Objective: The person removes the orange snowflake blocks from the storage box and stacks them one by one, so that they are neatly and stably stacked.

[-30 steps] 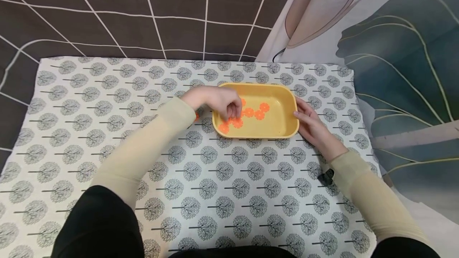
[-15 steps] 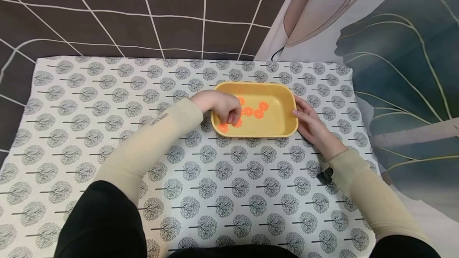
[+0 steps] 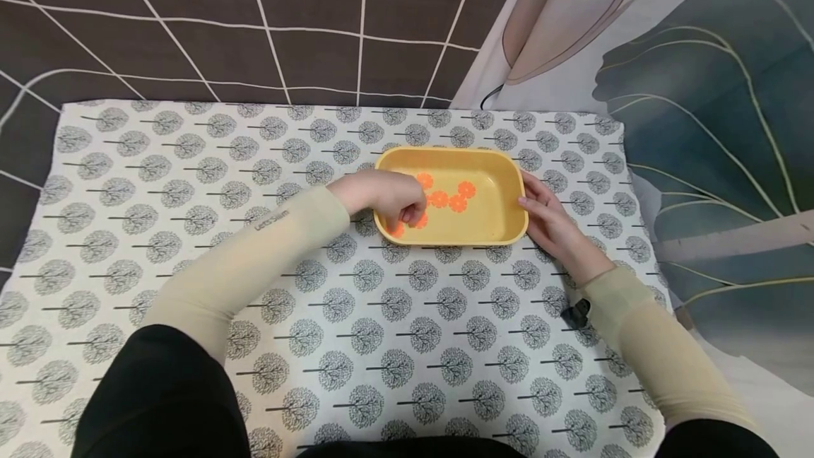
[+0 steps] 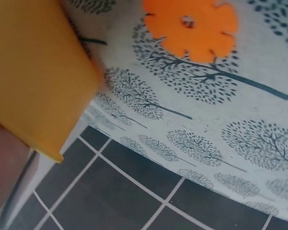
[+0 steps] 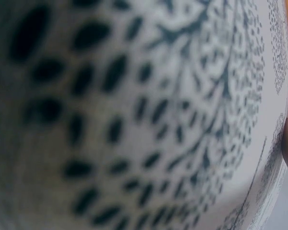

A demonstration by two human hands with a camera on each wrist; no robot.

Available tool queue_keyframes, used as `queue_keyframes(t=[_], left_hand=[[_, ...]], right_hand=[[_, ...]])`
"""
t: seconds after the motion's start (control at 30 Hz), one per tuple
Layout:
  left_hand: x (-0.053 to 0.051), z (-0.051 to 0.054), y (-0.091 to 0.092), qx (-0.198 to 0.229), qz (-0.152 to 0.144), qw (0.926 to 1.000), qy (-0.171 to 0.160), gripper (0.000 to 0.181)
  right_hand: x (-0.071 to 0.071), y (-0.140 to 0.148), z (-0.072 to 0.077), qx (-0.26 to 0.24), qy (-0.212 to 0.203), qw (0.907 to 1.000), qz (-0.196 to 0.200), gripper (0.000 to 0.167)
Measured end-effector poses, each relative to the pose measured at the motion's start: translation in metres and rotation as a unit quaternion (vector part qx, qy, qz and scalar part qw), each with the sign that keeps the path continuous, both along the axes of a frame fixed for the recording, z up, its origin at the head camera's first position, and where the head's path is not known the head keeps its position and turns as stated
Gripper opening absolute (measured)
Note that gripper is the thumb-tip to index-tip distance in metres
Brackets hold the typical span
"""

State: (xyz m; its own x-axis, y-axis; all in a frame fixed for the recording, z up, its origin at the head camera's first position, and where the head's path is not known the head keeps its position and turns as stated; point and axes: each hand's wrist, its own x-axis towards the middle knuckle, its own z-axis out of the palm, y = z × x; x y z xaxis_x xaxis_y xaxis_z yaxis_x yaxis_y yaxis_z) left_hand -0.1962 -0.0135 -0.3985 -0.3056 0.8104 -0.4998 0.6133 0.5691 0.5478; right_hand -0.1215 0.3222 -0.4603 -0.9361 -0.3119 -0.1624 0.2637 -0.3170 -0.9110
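A yellow tub (image 3: pixel 490 221) holds several flat orange flower-shaped pieces (image 3: pixel 458 203) in its left and middle part. My left hand (image 3: pixel 396 198) reaches over the left rim with bent fingers, low among the pieces. It covers some of them, and whether its fingertips pinch one is hidden. My right hand (image 3: pixel 555 221) grips the tub's right end, thumb at the rim and fingers along the outer wall. In the left wrist view, another orange flower piece (image 4: pixel 189 28) lies on the cloth outside the tub (image 4: pixel 43 76). The right wrist view shows mostly blurred cloth.
A white cloth (image 3: pixel 394 366) printed with grey trees covers the table. Dark fabric with white grid lines (image 3: pixel 318 55) hangs behind its back edge. A patterned curtain (image 3: pixel 712 119) stands on the right.
My left hand shifts a little within the tub's left end and now covers more of the lower-left pieces. My right hand keeps its hold on the tub's right end.
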Motion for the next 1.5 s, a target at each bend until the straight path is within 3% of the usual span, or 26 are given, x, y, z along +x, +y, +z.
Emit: queue_keyframes(t=[0.1,0.27,0.5,0.83,1.5], left_hand=[[0.0035,-0.0028,0.0,0.0,-0.017,0.999,0.04,0.036],[0.0069,-0.0039,0.0001,-0.002,-0.008,0.998,0.063,0.038],[0.0068,-0.0062,0.0005,0.002,-0.006,0.9975,0.071,0.035],[0.0056,-0.0098,0.0011,0.0,-0.024,0.9968,0.076,0.032],[0.0086,-0.0088,0.0012,0.013,-0.001,0.9963,0.085,0.033]], right_hand=[[0.0002,0.0,-0.0002,0.004,-0.001,1.0,-0.002,0.053],[-0.0008,0.0007,-0.0003,0.011,-0.005,0.9999,-0.002,0.053],[-0.0016,0.0018,-0.0003,0.009,-0.012,0.9999,0.0,0.053],[-0.0018,-0.0016,0.0009,0.017,-0.017,0.9997,-0.003,0.054],[0.0,-0.0002,0.0004,0.012,-0.004,0.9999,-0.005,0.048]])
